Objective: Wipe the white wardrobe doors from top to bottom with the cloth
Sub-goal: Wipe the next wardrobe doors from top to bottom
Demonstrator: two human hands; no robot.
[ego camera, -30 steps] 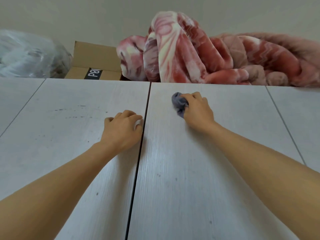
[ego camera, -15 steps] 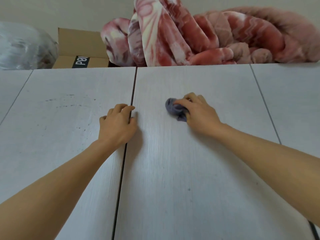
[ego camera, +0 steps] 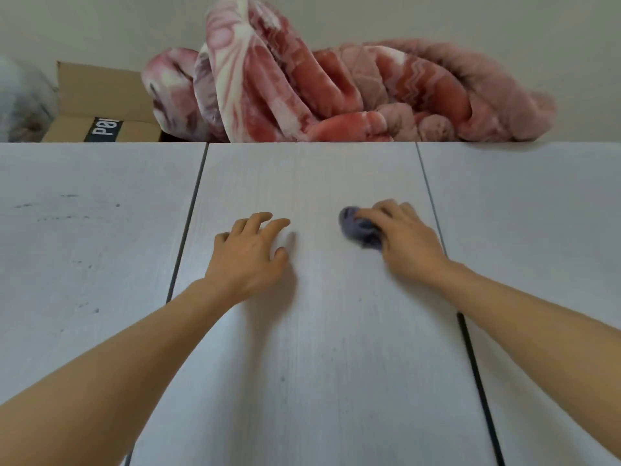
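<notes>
On the white wardrobe's top [ego camera: 302, 141], a brown cardboard box [ego camera: 100, 109] sits left of the rumpled pink-and-red fleece blanket [ego camera: 336, 89].

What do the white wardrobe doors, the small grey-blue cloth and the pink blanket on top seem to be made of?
White wardrobe doors: likely laminated board with a matt finish, going by the fine vertical printed grain. Small grey-blue cloth: soft woven or microfibre fabric, bunched under the right hand; too blurred to say which. Pink patterned blanket: thick plush fleece, judging by its fuzzy pile and fat folds.
</notes>
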